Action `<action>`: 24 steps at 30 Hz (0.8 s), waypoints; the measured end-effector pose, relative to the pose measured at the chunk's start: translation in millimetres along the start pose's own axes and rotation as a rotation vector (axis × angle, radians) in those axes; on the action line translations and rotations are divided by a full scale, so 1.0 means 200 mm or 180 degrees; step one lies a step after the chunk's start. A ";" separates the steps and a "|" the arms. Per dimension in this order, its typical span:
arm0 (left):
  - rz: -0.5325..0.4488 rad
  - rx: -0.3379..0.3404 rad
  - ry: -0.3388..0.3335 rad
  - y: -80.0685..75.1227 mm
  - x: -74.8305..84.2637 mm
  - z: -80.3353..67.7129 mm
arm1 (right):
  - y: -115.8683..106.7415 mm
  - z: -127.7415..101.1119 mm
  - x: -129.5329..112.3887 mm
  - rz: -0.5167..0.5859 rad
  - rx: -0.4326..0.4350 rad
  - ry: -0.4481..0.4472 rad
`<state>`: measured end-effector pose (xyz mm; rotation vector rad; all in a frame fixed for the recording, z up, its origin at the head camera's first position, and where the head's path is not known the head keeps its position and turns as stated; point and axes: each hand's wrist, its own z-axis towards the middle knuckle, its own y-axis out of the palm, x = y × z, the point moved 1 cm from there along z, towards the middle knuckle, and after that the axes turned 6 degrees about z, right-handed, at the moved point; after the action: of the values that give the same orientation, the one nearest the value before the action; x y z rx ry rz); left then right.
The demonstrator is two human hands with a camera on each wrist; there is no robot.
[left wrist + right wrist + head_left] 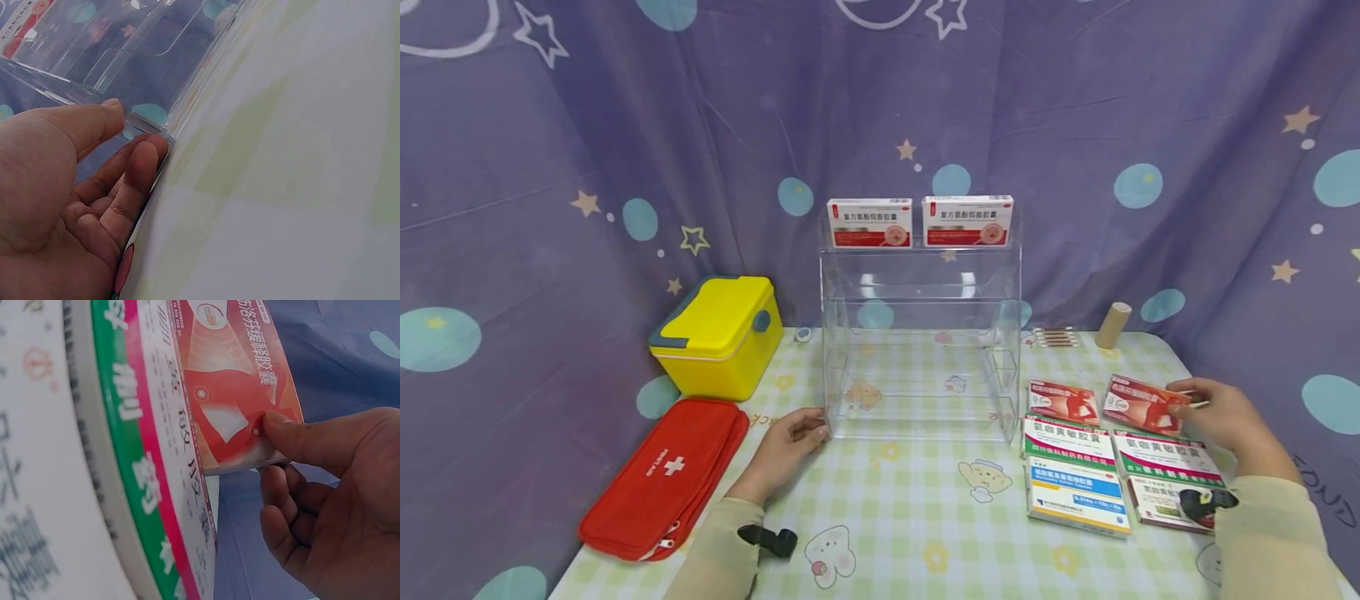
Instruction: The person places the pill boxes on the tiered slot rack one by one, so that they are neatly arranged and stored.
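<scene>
A clear acrylic tiered rack (921,333) stands at the middle of the table. My left hand (812,425) holds its front left bottom corner; in the left wrist view the hand (134,128) has its thumb on top of the rack's corner (150,122) and its fingers curled against it. My right hand (1180,406) pinches the right end of a red medicine box (1138,404) at the table's right. In the right wrist view the hand (272,456) has its thumb on the red box (231,381) and its fingers under it, beside a green and pink box (144,487).
Two red and white boxes (869,222) (967,220) sit on the rack's top tier. Several more medicine boxes (1077,496) lie front right. A yellow case (718,333) and a red first-aid pouch (662,475) are at the left. A tan roll (1112,325) stands at the back right.
</scene>
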<state>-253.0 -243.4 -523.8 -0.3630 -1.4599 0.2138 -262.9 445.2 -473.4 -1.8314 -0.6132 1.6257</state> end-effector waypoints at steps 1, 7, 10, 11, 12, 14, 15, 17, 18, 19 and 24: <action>0.0013 0.0001 -0.0006 0.00 0.00 0.00 | 0.00 0.00 0.00 0.0011 0.0013 -0.0018; 0.0097 0.0055 -0.0027 0.00 -0.01 0.00 | -0.01 -0.02 -0.04 0.0085 0.0149 -0.0069; 0.0077 0.0047 -0.0022 0.00 -0.01 0.00 | -0.01 -0.04 -0.07 0.0124 0.0272 -0.0100; 0.0065 0.0038 -0.0011 0.00 -0.01 0.00 | -0.02 -0.04 -0.09 0.0117 0.0319 -0.0128; 0.0057 0.0030 -0.0007 0.00 -0.01 0.00 | -0.02 -0.04 -0.10 0.0107 0.0360 -0.0160; 0.0040 0.0013 0.0005 0.00 0.00 0.00 | -0.04 -0.05 -0.13 0.0064 0.0440 -0.0245; 0.0028 0.0011 0.0006 0.00 0.00 0.00 | -0.05 -0.06 -0.15 0.0047 0.0487 -0.0290; 0.0022 0.0003 0.0017 0.00 0.00 0.00 | -0.08 -0.08 -0.18 -0.0008 0.0601 -0.0373; 0.0026 0.0000 0.0022 0.00 0.00 0.00 | -0.10 -0.09 -0.21 -0.0005 0.0652 -0.0412; 0.0031 -0.0001 0.0028 0.00 0.00 0.00 | -0.11 -0.11 -0.23 -0.0014 0.0710 -0.0445; 0.0044 0.0023 0.0035 0.00 0.00 0.00 | -0.14 -0.19 -0.39 0.0178 0.1044 -0.0624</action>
<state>-253.4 -242.9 -524.4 -0.3679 -1.4458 0.2278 -235.1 405.8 -395.4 -1.4759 -0.3529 1.8351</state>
